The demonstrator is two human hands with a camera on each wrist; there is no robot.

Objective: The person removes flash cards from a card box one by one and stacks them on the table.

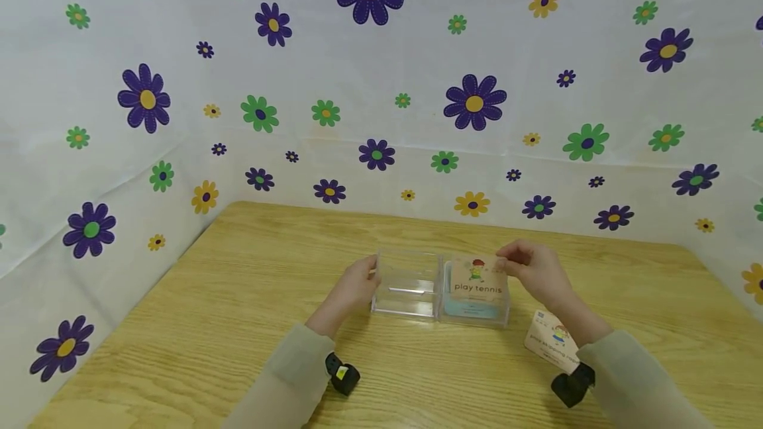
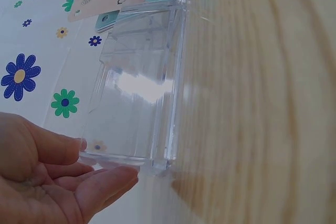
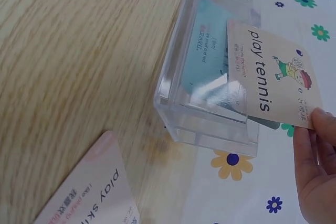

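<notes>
A clear plastic card box (image 1: 407,293) with two side-by-side compartments sits on the table. My left hand (image 1: 356,283) grips its left end, with the thumb (image 2: 60,148) on one side of the wall and the fingers below. My right hand (image 1: 536,271) pinches a corner of a cream "play tennis" flashcard (image 3: 270,72) between thumb and fingers. That card overlaps the right compartment, its lower part inside the rim and its upper part sticking out. Behind it in the same compartment are blue cards (image 3: 207,51). The left compartment holds no cards.
Under my right forearm, a second flashcard (image 1: 550,341) about skipping lies face up on the wooden table (image 1: 238,323). A white cloth (image 1: 411,65) printed with flowers stands behind the table and along its sides.
</notes>
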